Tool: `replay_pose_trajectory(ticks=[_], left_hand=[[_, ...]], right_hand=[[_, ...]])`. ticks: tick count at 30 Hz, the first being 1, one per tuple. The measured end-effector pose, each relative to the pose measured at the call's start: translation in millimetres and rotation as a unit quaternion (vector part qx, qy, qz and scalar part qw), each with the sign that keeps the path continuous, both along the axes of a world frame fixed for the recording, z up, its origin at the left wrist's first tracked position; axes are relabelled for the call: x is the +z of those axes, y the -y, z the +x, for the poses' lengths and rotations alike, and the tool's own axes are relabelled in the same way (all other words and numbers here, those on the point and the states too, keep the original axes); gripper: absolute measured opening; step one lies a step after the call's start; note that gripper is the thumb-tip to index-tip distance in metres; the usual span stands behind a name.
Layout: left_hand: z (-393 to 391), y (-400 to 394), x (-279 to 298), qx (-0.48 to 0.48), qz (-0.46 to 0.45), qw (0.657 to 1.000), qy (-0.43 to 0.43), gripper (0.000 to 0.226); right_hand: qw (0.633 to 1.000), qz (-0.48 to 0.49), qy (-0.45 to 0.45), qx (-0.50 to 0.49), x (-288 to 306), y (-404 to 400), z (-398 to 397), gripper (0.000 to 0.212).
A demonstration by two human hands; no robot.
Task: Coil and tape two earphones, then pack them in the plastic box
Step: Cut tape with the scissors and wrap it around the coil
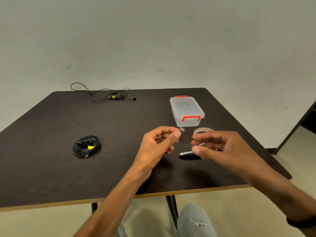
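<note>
On the dark counter (51, 168), one coiled earphone (86, 145) lies at the left, while the other earphone (109, 95) sprawls uncoiled at the far edge, well apart from the closed plastic box (187, 111) with red latches. The left hand (158, 141) pinches a small piece of tape (181, 129) between thumb and forefinger. The right hand (217, 145) hovers half curled over the tape roll (202, 130) and a small cutter (186, 153), and I cannot tell whether it grips anything.
</note>
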State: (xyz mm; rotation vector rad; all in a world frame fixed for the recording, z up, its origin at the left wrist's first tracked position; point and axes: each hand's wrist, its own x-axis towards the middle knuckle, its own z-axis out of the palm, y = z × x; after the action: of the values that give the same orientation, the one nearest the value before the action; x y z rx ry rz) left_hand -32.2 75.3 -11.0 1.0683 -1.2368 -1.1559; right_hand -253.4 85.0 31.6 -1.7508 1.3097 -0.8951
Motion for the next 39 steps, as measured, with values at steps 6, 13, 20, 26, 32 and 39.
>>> replay_pose_trajectory(ticks=[6,13,20,26,32,39], left_hand=[[21.1,-23.2,5.7,-0.019,-0.026,0.999,0.019,0.028],[44.1,-29.6,0.3,-0.004,-0.033,0.998,0.058,0.027],[66.8,-42.1,7.1,-0.037,-0.047,0.99,0.124,0.015],[108.4,-64.0,14.2,-0.027,-0.046,0.979,0.196,0.016],[174.5,-85.4,20.7,0.021,-0.014,0.965,0.261,0.017],[233.3,-75.4,-0.9,0.213,-0.049,0.802,0.557,0.043]], right_hand=[[0.972,0.112,0.192,0.077,12.7,4.1,41.5,0.045],[0.985,0.062,0.153,0.046,13.8,7.9,54.9,0.037],[0.984,0.061,0.143,0.085,16.1,8.5,68.2,0.037],[0.98,0.069,0.117,0.143,5.6,7.9,104.4,0.032],[0.974,0.047,0.142,0.167,-4.8,15.8,156.1,0.028],[0.982,-0.073,0.077,0.156,-21.9,42.0,205.5,0.022]])
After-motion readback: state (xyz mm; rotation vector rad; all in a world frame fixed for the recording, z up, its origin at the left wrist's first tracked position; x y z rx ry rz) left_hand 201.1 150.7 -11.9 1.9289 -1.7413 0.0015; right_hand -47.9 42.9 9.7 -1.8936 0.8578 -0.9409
